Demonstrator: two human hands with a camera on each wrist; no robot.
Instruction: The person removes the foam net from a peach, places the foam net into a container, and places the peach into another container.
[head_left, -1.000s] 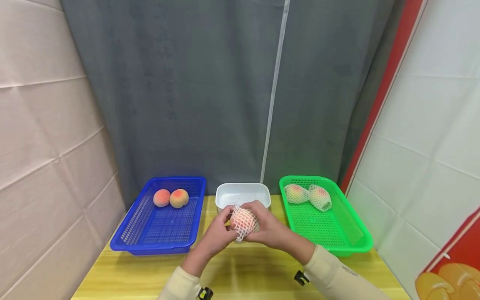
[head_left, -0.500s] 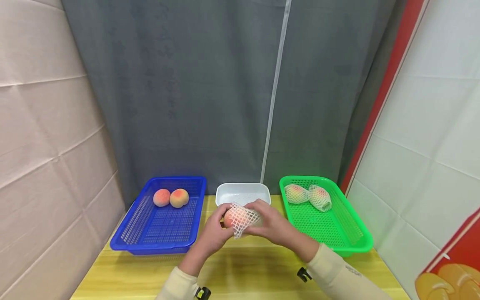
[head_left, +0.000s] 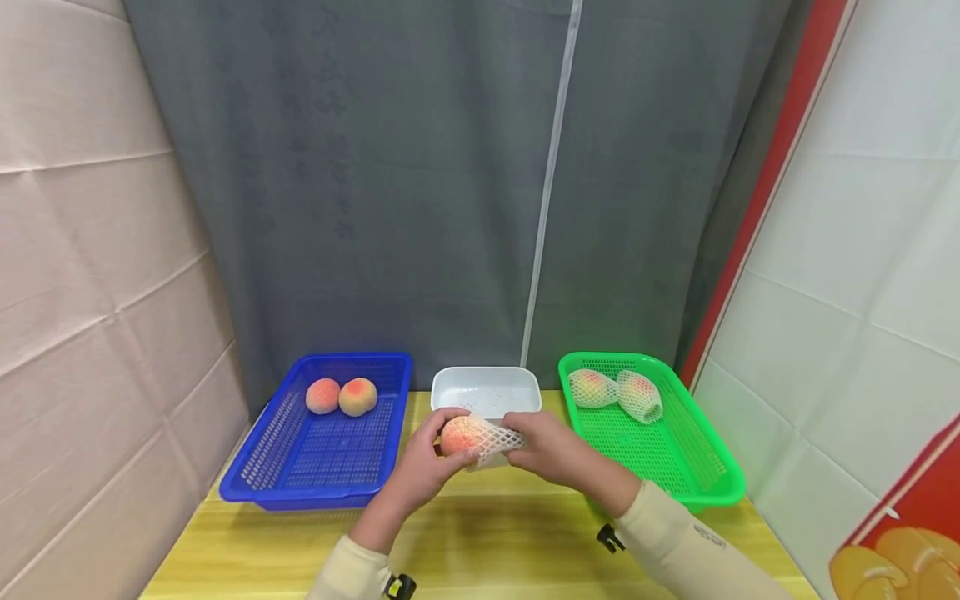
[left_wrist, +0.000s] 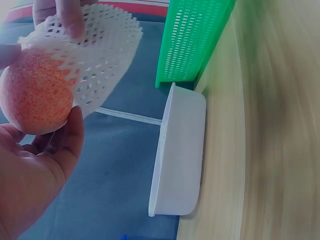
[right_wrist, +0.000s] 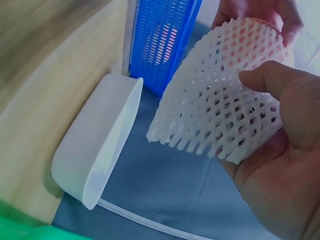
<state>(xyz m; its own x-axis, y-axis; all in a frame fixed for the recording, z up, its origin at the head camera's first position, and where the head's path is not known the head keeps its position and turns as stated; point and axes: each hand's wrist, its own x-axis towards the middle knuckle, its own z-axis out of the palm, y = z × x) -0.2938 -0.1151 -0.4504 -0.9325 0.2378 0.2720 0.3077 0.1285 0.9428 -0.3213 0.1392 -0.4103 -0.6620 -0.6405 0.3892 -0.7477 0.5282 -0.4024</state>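
Note:
A peach with a speckled pink-orange skin is gripped by my left hand, fingers and thumb curled round its bare end. A white foam net sleeve covers the peach's other end and stretches off to the right. My right hand pinches that sleeve between thumb and fingers. In the right wrist view, the sleeve's loose end flares wide past the thumb, and the peach shows pink through the mesh. Both hands are held above the wooden table, just in front of the white tub.
A blue basket on the left holds two bare peaches. On the right, a green basket holds two peaches in foam nets. A grey curtain hangs behind the wooden table.
The peach has shifted left and shows more bare skin at its left end. My right hand has moved right along the sleeve, which is now drawn out between the hands.

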